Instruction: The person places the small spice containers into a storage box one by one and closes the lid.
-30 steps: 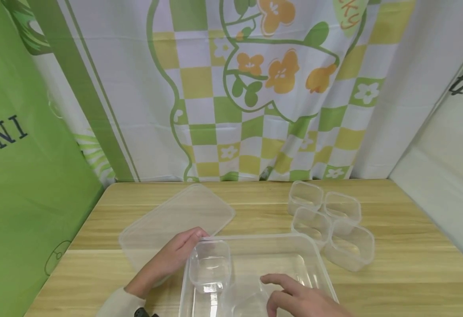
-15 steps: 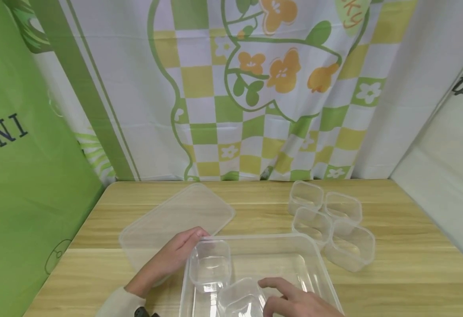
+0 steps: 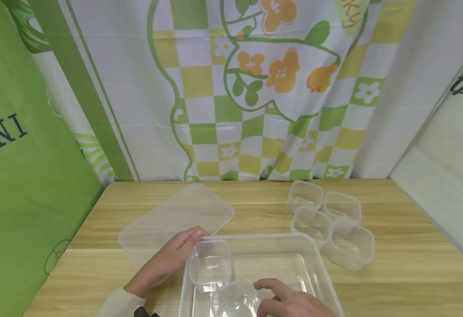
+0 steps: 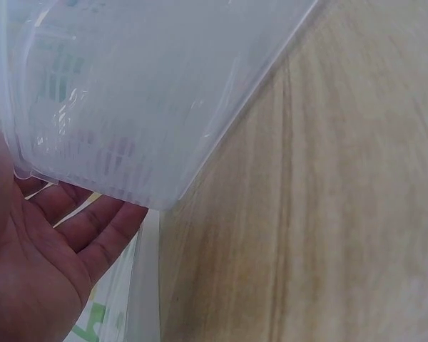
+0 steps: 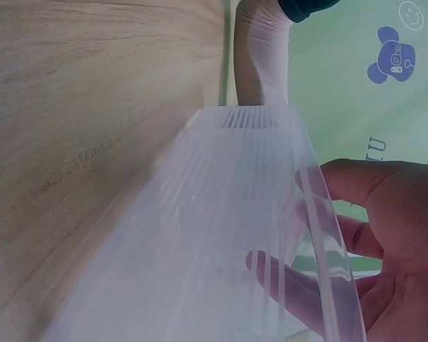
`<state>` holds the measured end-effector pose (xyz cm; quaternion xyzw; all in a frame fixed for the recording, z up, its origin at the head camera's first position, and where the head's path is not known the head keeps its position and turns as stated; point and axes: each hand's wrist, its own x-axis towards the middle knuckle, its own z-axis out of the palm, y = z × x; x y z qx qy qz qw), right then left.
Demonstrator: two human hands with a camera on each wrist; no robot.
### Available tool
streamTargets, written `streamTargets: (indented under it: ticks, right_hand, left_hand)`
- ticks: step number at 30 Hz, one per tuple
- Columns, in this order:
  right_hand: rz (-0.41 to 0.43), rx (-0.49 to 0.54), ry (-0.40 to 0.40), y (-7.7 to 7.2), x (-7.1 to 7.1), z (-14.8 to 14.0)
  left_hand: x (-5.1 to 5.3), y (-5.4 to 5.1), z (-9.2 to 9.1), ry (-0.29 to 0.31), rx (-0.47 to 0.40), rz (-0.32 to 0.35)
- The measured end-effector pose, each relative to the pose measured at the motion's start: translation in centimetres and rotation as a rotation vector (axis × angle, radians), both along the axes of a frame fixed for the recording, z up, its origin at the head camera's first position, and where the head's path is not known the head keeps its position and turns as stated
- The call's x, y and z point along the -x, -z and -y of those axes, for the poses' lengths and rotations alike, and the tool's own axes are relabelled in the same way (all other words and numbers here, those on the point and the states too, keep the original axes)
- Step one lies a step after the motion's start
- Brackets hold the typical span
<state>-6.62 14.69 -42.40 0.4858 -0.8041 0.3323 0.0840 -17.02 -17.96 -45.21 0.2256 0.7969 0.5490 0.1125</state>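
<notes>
A large clear plastic box [image 3: 271, 236] stands at the table's front, cut off by the head view's lower edge. My left hand [image 3: 179, 251] holds its far left corner, with fingers behind the wall [image 4: 107, 107] in the left wrist view. One small clear container [image 3: 209, 266] sits inside that corner. A second small container [image 3: 237, 299] lies just nearer to me in the box. Against its right side is my right hand [image 3: 290, 299], index finger extended to its rim. In the right wrist view the right hand's fingers [image 5: 292, 285] show through the box wall, spread apart.
Several small clear containers [image 3: 350, 246] stand close together on the table right of the box. A flat translucent lid [image 3: 175, 215] lies at the left, partly under the left forearm. A patterned curtain [image 3: 255, 132] hangs behind the wooden table [image 3: 413, 246].
My right hand has moved a little left, and the second small container has shifted left with it toward the first one. The left hand has kept its place.
</notes>
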Motion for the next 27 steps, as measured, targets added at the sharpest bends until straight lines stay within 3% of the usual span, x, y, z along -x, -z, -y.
streamTargets:
  ticks: [13,20,23,24,27]
  right_hand:
    - [0.018,-0.112,-0.004,0.06,0.0,0.68]
    - [-0.061,-0.139,-0.001,0.1,-0.14,0.95]
    - [-0.059,-0.148,-0.003,0.19,-0.23,0.95]
    - [-0.035,-0.148,0.001,0.23,-0.28,0.97]
    - [0.193,-0.151,0.053,0.19,-0.46,0.92]
  left_hand:
    - [0.16,-0.1,-0.01,0.0,-0.008,0.01]
    - [0.12,0.04,0.02,-0.009,-0.005,0.006]
    - [0.01,0.12,0.1,0.002,-0.015,0.01]
    - [-0.05,0.13,0.13,0.008,-0.018,0.01]
    - [-0.06,0.07,0.17,0.02,-0.022,0.004]
